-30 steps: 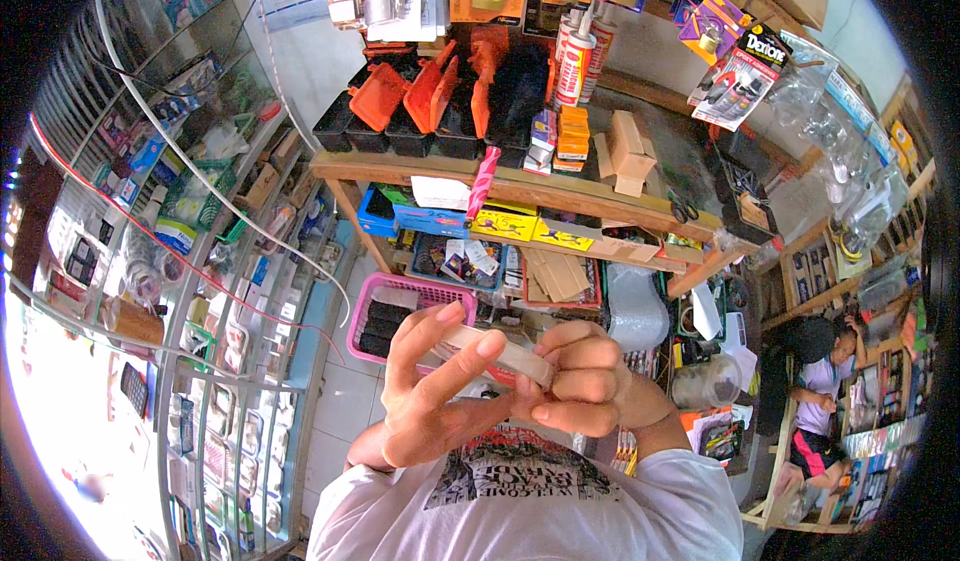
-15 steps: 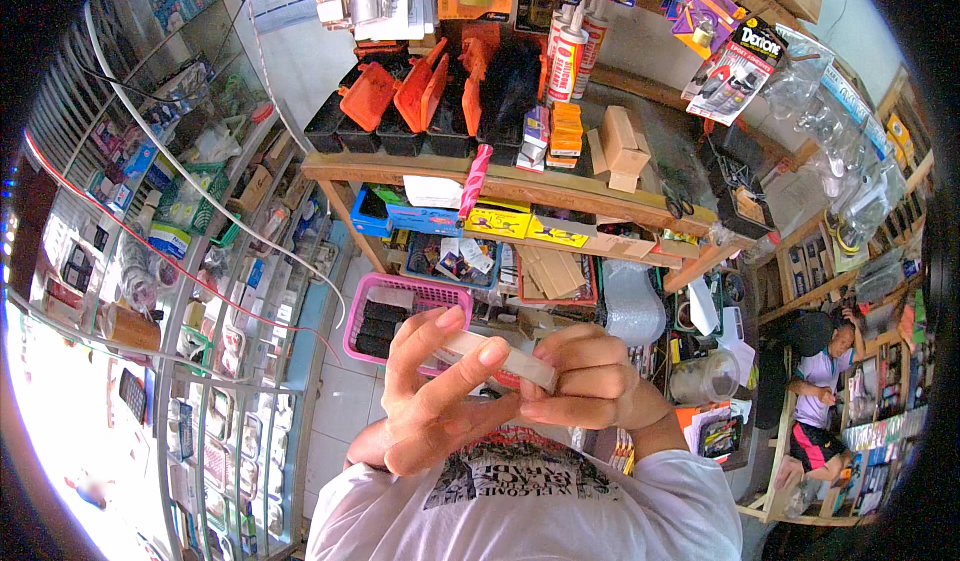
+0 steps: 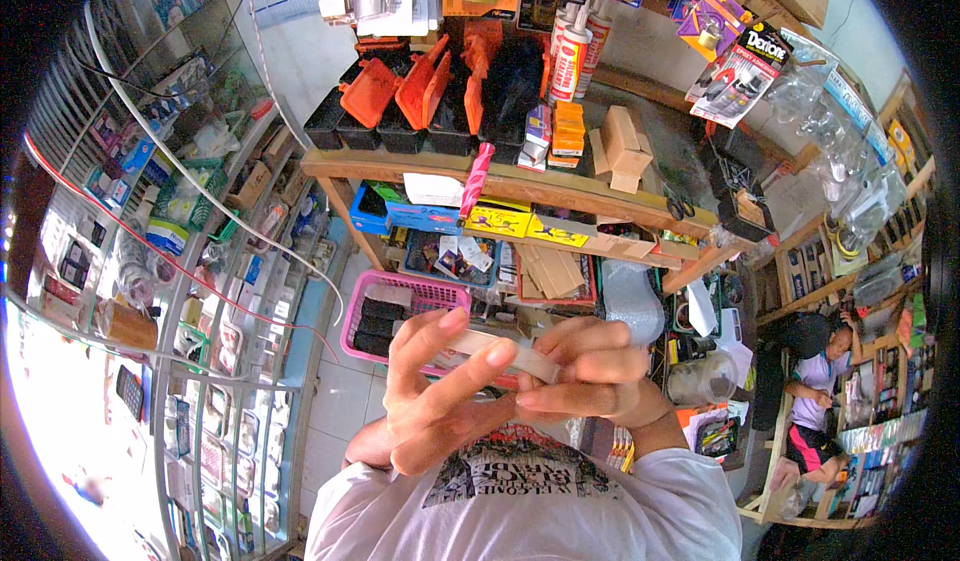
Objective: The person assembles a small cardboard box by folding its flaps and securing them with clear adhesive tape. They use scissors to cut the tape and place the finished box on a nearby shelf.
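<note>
Both hands were raised in front of the chest, above a white printed shirt, and met over a flat pale strip. The left hand was turned palm-inward with its fingers spread and extended upward; the index and middle fingers lay across the left part of the strip while the thumb could not be made out behind it. The right hand came in from the right with its fingers curled partly closed, the fingertips pinching the right end of the strip. The strip ran roughly level, tilting slightly down to the right, and was held clear of any surface. How tightly either hand gripped it could not be judged.

Directly behind the hands sat a pink basket holding dark blocks. Above it a wooden shelf carried orange and black trays and small boxes. A seated person was well apart, at the right edge.
</note>
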{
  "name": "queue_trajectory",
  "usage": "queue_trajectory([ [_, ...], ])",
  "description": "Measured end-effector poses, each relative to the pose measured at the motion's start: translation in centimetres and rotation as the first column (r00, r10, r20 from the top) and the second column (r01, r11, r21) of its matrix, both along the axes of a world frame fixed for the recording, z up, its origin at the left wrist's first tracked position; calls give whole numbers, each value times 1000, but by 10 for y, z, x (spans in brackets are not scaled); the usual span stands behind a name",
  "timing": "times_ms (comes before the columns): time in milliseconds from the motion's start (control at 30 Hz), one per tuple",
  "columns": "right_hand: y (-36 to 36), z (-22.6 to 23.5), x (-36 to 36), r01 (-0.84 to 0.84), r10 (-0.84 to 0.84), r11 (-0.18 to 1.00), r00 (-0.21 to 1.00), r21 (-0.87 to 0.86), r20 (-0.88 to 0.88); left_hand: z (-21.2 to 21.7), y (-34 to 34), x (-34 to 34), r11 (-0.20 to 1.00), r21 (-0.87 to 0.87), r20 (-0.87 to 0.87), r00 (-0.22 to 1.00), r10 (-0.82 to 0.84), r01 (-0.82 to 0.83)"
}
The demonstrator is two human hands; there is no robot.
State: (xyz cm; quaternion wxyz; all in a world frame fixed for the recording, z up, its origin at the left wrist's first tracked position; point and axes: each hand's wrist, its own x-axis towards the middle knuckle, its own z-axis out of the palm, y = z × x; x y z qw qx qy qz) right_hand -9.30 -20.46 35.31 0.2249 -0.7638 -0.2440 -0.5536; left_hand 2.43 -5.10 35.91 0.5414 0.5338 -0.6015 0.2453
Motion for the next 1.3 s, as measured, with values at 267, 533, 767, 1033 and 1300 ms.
queue_trajectory([
  [267, 3, 18, 13, -246, 228, 923, 969, 297, 97, -4, -1, 2, 995, -97, -27, 1000, -12, 9],
  [533, -18, 38, 8, -202, 226, 966, 964, 162, -143, -6, 1, -3, 998, -60, -178, 983, -38, 27],
  [767, -12, 33, 6, -190, 232, 944, 964, 271, -129, -5, -2, -1, 999, -52, -149, 989, 5, -13],
  [1033, -12, 9, 23, -248, 256, 917, 967, 313, 16, -7, -7, 6, 1000, 14, -181, 983, -24, 27],
  [1300, 0, -2, 24, -24, 311, 713, 907, 701, -285, -21, -8, 15, 942, 319, -328, 944, 8, 103],
])
